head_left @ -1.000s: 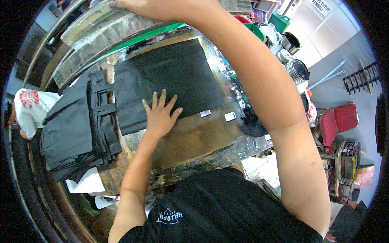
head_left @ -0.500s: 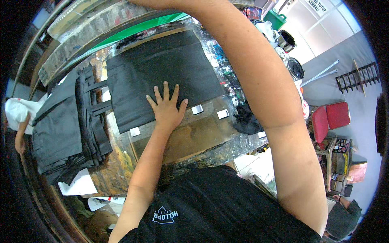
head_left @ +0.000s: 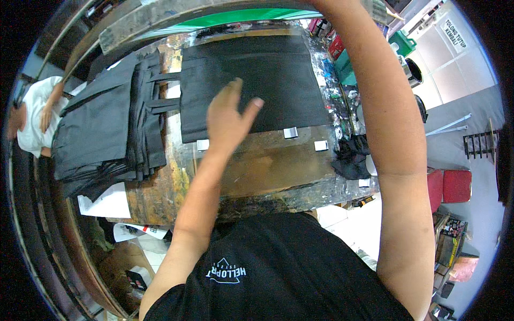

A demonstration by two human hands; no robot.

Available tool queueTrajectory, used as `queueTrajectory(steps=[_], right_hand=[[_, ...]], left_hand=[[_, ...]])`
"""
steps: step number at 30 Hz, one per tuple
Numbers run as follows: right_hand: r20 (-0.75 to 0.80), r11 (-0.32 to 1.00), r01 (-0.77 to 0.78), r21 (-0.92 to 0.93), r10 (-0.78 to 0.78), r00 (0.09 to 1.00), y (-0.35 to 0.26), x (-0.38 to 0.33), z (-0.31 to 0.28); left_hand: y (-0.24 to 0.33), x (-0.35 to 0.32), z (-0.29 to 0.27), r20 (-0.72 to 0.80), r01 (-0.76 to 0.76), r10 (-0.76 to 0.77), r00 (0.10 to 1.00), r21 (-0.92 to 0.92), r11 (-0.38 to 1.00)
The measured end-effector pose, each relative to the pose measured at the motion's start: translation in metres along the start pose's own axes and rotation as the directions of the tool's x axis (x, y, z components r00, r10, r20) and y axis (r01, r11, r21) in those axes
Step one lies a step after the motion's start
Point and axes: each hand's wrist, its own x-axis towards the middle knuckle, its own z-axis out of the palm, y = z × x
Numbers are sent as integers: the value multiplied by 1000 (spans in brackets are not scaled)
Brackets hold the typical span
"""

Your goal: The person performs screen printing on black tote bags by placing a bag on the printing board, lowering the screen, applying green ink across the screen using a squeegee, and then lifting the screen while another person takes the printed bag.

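Observation:
A black fabric bag lies flat on a brown, paint-stained board, its two straps pointing left. Over the bag's near part is my left hand, slightly blurred, with fingers stretched out and thumb apart; it holds nothing. Whether it touches the cloth I cannot tell. Small white tabs sit along the bag's near edge. My right forearm reaches forward past the bag's right side, and the hand is cut off by the top edge. Beyond the bag runs a long grey bar with a green strip.
A thick pile of black bags lies to the left, over white paper. Crumpled black cloth is at the table's right. Another person in white is at the far left. A red chair stands at the right.
My left hand's spread fingers have come closer together, and the hand now blurs with motion, farther onto the bag. The whole view has shifted, showing more of the other person.

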Motion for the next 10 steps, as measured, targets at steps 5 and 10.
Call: queueTrajectory(steps=[5,10], right_hand=[[83,1000,-5,6,5,997,-19,-32,6],[-15,981,195,10,-195,981,-11,-129,65]], left_hand=[[-26,15,-139,-272,-77,-271,923,-822,565],[-49,-14,-166,-47,192,-303,952,-678,710]])
